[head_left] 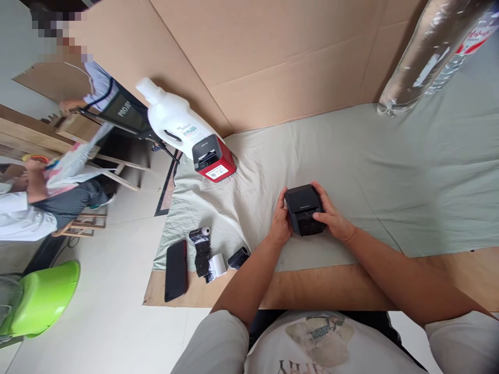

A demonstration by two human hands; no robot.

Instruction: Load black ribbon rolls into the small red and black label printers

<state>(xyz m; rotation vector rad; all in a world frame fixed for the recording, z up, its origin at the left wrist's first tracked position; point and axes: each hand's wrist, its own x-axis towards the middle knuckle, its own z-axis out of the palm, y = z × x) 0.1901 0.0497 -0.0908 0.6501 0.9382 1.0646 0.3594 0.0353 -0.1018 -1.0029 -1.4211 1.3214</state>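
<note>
A small black receipt printer (303, 200) is held between my two hands over the cloth-covered table. My left hand (279, 223) grips its left side, the fingers along the edge. On the right side, my right hand (333, 218) wraps round the body, with the thumb resting on the glossy front cover. The cover looks closed. Left of my forearm lie a white paper roll (218, 265), a black-wrapped roll (238, 257) and another roll with torn black wrapping (200, 249).
A red and black printer (224, 166) stands beside a white jug (175, 117) at the back left. A phone (176, 270) lies near the front left corner. Cardboard (288, 57) walls the back; wrapped bottles (424, 62) stand back right. People sit at far left.
</note>
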